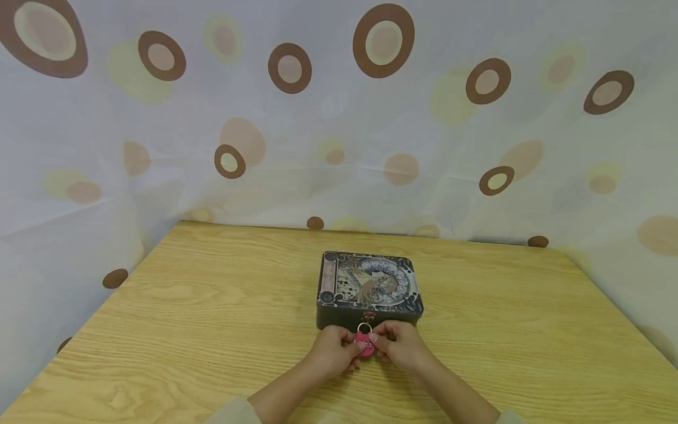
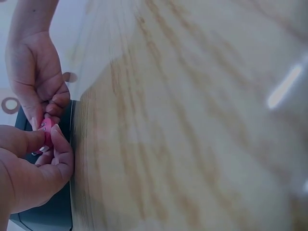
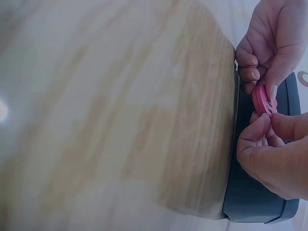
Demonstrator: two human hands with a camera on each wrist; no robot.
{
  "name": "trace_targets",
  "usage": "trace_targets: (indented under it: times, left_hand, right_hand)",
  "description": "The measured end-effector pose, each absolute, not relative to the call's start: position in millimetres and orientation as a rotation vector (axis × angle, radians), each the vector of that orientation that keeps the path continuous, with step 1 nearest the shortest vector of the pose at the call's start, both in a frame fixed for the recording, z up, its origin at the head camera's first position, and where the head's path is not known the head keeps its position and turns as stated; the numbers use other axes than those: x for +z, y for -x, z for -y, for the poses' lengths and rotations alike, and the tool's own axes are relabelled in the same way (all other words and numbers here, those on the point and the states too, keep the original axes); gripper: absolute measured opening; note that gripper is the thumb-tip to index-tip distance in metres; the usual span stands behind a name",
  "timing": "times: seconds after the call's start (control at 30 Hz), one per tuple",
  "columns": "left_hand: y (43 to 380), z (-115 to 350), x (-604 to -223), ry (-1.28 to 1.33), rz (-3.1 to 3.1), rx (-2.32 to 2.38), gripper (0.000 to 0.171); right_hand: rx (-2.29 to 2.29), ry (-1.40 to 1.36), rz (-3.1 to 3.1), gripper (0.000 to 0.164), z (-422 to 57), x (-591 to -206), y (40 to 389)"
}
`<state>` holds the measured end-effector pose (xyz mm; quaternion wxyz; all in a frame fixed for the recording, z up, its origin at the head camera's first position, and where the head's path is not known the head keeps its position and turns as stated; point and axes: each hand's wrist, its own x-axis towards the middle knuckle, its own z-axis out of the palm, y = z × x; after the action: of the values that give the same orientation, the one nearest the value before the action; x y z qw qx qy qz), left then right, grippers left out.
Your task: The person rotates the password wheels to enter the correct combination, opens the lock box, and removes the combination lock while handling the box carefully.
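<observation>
A pink combination padlock [image 1: 365,344] with a metal shackle is held between both hands at the front of a dark tin box [image 1: 339,318]. My left hand [image 1: 332,351] pinches its left side, thumb across the number dials. From the other side my right hand [image 1: 401,346] grips it with thumb and fingers. The shackle [image 1: 364,325] points up toward the small red clasp [image 1: 369,315] on the box front. In the left wrist view the padlock [image 2: 47,130] shows edge-on between the fingertips. The right wrist view shows its dials [image 3: 270,107] beside the thumbs.
The box has a closed lid [image 1: 371,282] printed with gears and a figure. It stands on a wooden table [image 1: 222,306]. A white cloth [image 1: 318,118] with brown and yellow circles hangs behind and along the sides.
</observation>
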<state>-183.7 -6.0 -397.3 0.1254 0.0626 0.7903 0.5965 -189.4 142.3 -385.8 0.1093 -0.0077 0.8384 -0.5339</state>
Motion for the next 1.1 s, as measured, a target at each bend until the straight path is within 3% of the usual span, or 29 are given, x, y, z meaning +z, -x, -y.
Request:
trace_targets:
  times: [0.6,1.1]
  left_hand:
    - [173,1,-399,-0.024,-2.183,1.972,0.021]
    - [170,-4,-402,0.081,-2.216,2.101,0.01]
  right_hand:
    - [-1.59,-0.076,-2.458,0.012,-140,-388,188]
    - [-1.708,-0.045,-2.357,0.015,-140,-387,184]
